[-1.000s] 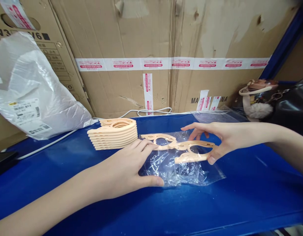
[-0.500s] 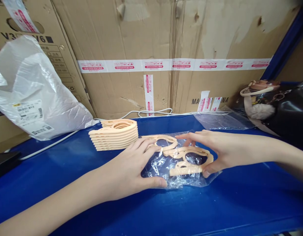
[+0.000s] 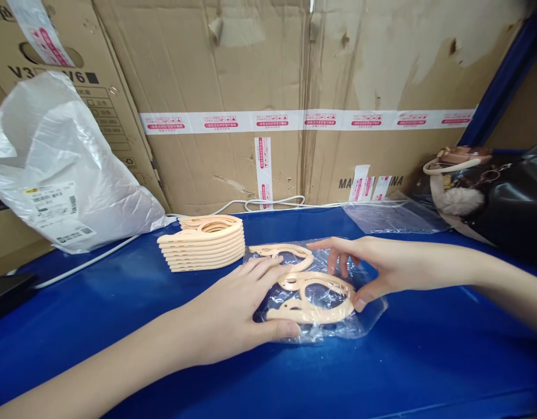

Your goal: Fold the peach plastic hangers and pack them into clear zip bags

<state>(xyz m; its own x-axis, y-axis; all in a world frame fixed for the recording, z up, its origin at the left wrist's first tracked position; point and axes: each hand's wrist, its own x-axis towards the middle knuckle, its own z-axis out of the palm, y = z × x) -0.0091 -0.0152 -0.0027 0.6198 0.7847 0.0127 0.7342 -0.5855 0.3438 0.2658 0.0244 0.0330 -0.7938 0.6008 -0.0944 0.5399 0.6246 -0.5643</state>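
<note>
A clear plastic bag [image 3: 364,326] lies flat on the blue table, with peach plastic folding hangers at it. One folding hanger [image 3: 301,253] lies toward the back; a nearer folding hanger [image 3: 324,316] is folded into a loop. Whether the nearer one is inside the bag or on top, I cannot tell. My left hand [image 3: 246,305] rests over the bag's left side, fingers and thumb spread. My right hand [image 3: 364,267] is open at the right, its thumb at the nearer hanger's right end. Left of the bag stands a neat stack of the same folding hangers [image 3: 202,247].
A white parcel bag [image 3: 76,180] leans at the left, near a dark flat object [image 3: 10,294]. Cardboard boxes [image 3: 228,70] form the back wall, with a white cable [image 3: 274,202] before them. Another clear bag [image 3: 390,215] and a black bag [image 3: 516,192] lie at the right.
The nearer hanger has shifted left and lies flatter, toward my left hand. My right hand has moved slightly left with it. My left hand stays nearly in place.
</note>
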